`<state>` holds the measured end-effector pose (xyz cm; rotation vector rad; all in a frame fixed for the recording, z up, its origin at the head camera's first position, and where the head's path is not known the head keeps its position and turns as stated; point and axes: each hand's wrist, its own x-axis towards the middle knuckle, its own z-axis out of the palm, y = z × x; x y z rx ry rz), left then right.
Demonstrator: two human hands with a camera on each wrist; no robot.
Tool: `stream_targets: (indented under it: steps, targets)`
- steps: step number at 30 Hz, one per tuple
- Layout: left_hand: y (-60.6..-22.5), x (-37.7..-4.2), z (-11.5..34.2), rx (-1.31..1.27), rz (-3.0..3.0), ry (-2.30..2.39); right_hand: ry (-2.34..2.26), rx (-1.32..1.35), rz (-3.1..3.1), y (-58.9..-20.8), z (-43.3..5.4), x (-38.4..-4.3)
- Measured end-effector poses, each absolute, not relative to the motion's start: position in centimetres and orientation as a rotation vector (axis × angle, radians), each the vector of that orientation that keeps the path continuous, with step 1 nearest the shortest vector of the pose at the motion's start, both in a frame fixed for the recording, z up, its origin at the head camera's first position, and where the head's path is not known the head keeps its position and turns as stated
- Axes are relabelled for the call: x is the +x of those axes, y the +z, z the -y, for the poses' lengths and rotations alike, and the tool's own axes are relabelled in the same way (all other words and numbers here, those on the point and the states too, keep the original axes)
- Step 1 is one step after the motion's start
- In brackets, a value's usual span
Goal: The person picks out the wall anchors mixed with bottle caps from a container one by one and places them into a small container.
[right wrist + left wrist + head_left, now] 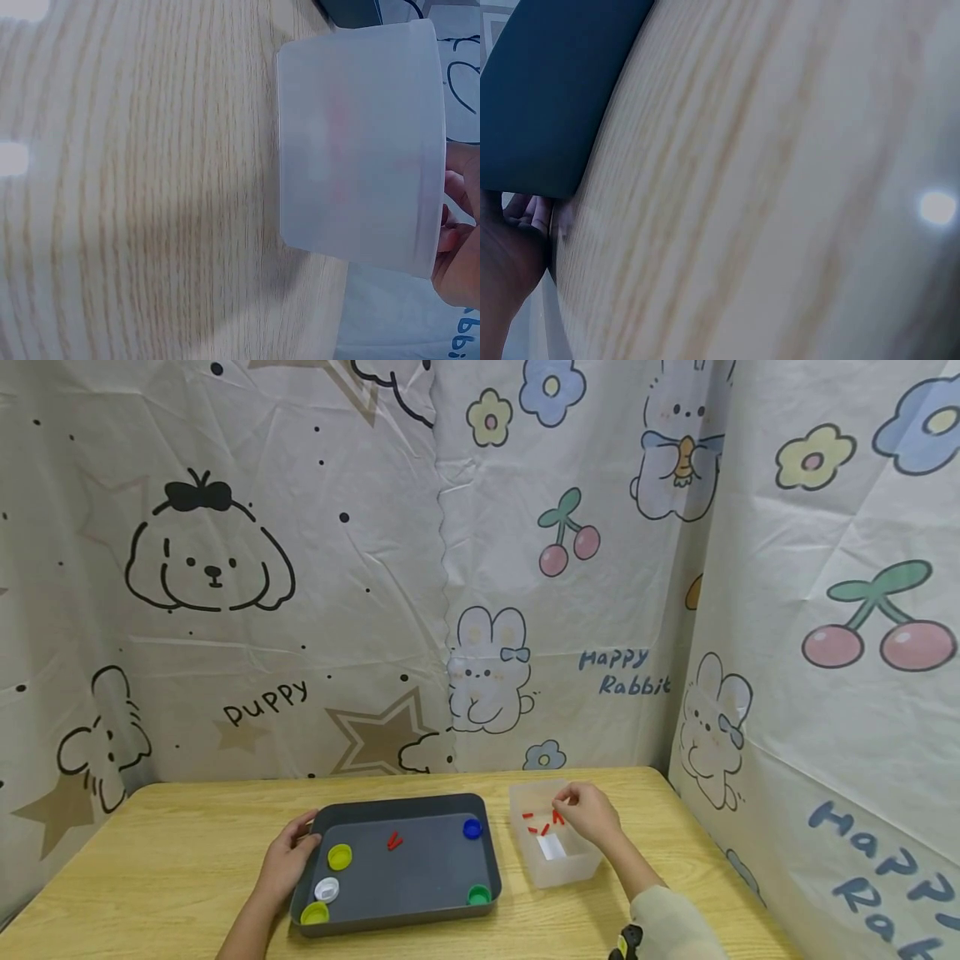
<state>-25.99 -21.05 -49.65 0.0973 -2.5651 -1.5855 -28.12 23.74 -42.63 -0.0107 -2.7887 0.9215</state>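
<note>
A dark grey tray (420,881) lies on the table, with my left hand (288,852) gripping its left rim. In the left wrist view, that hand (514,259) is at the tray's corner (547,97), its thumb hidden. To the tray's right stands a translucent plastic bin (536,860) holding several small red sticks (545,829). My right hand (588,814) is over the bin, thumb and fingertips drawn together just above some red sticks; whether one is pinched cannot be told. In the right wrist view, the fingers of the right hand (461,232) show beyond the bin's rim (437,150).
Inside the tray are yellow caps (340,857), a white cap (327,889), a blue cap (472,828), a green cap (478,895) and a few red sticks (394,841). A white rectangle (551,847) shows at the bin's bottom. A printed curtain (360,652) hangs behind the wooden table (202,835).
</note>
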Motion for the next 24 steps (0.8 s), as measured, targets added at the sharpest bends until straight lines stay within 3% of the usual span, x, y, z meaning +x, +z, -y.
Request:
stream_targets:
  steps: [24]
  targets:
    - [-49.62,-25.89,21.02,0.09,2.555,-1.614,0.916,0.056,2.832,-41.92,-23.56,-27.72]
